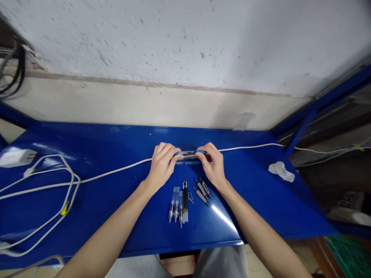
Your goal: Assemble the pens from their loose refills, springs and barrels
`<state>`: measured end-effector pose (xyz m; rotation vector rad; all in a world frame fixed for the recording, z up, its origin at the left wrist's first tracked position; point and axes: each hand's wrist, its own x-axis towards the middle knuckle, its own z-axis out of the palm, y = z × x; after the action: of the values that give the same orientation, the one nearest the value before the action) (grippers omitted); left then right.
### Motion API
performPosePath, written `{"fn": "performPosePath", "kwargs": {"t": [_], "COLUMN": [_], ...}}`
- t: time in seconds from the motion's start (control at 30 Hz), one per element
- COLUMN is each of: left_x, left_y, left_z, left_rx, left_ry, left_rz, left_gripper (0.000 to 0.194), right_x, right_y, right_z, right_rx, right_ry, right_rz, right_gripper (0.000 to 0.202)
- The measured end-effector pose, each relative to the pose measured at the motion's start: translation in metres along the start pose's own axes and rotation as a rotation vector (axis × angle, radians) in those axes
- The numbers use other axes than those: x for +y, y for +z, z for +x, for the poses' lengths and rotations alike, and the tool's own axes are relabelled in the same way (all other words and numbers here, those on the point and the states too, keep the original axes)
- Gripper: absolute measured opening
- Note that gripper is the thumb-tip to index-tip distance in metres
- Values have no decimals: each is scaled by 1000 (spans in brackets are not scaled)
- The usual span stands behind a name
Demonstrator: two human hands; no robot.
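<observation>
Between my hands, near the back of the blue table, a pen with blue ends point(189, 152) lies crosswise. My left hand point(163, 162) pinches its left end, and my right hand point(212, 162) pinches its right end. Just below it lies another pen with a blue part point(194, 162), partly hidden by my fingers. Nearer to me are several clear pen barrels point(176, 204), black refills point(185, 199) and small metal tips point(190, 197). Dark pen parts with grey grips point(202, 191) lie below my right hand.
A white cable point(116, 170) crosses the blue table point(139, 231) behind my hands and loops at the left beside a white charger point(17, 157). Crumpled white plastic point(281, 171) lies at the right. A pale wall point(145, 104) borders the back.
</observation>
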<state>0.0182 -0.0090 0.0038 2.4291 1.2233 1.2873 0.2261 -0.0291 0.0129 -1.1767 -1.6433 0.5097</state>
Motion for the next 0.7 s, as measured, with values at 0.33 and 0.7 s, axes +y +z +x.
{"fn": "performPosePath", "kwargs": {"t": [0.33, 0.7], "left_x": [3, 1], "left_y": [2, 1], "left_z": [-4, -3], "left_rx": [63, -48], "left_ry": [32, -41], "left_rz": [-72, -76], "left_gripper": [11, 16], "right_x": [0, 3], "right_y": [-3, 0], "right_z": [-4, -4], "right_rx": [-21, -77], "right_ry": [-28, -3], "right_rz": [-84, 18], "right_gripper": [39, 25]}}
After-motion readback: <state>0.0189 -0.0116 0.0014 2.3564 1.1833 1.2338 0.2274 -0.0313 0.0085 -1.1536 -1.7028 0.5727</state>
